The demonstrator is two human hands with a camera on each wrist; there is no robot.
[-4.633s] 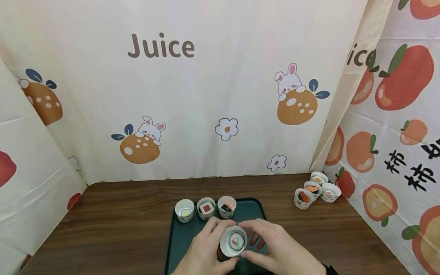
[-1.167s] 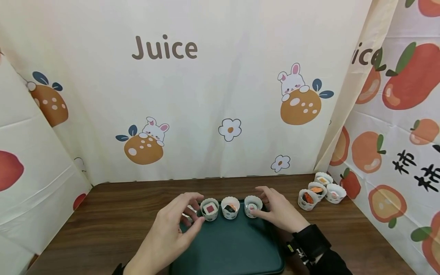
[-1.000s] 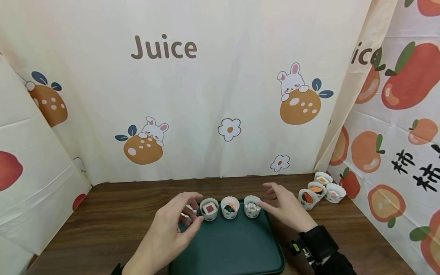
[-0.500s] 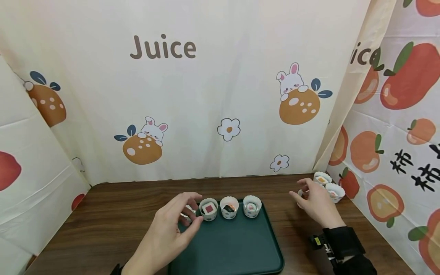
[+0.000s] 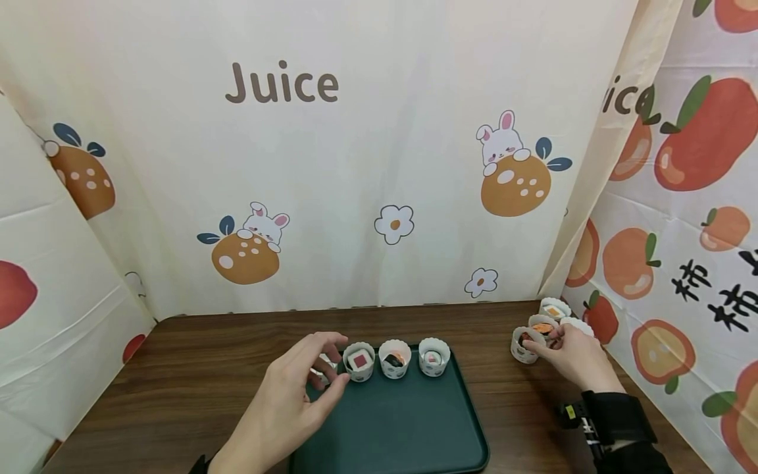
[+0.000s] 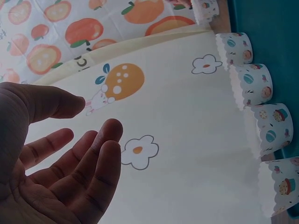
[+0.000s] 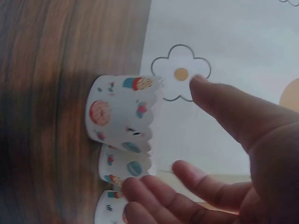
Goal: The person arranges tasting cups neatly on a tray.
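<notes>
My left hand [image 5: 290, 395] hovers with loosely bent fingers at the left end of a row of paper cups, partly hiding the leftmost cup [image 5: 322, 368]. Beside it on the dark green tray [image 5: 397, 421] stand a cup with a square sushi piece [image 5: 358, 361], a cup with an orange-and-black piece [image 5: 395, 359] and a cup with a round roll [image 5: 433, 357]. My right hand [image 5: 577, 362] reaches over the cluster at the right. Its thumb and fingers are apart about the front cup [image 7: 121, 112], with no grip visible.
Other cups in the cluster include one with an orange-topped piece [image 5: 542, 324], a back cup [image 5: 554, 308] and a right cup [image 5: 577, 325] partly covered by my hand. They stand on the wooden table [image 5: 225, 368] beside the printed right curtain [image 5: 663, 263].
Both hands earlier held the round-roll cup over the tray; it now stands at the row's right end. My right hand has moved right to the cluster. My left hand has lately stayed still.
</notes>
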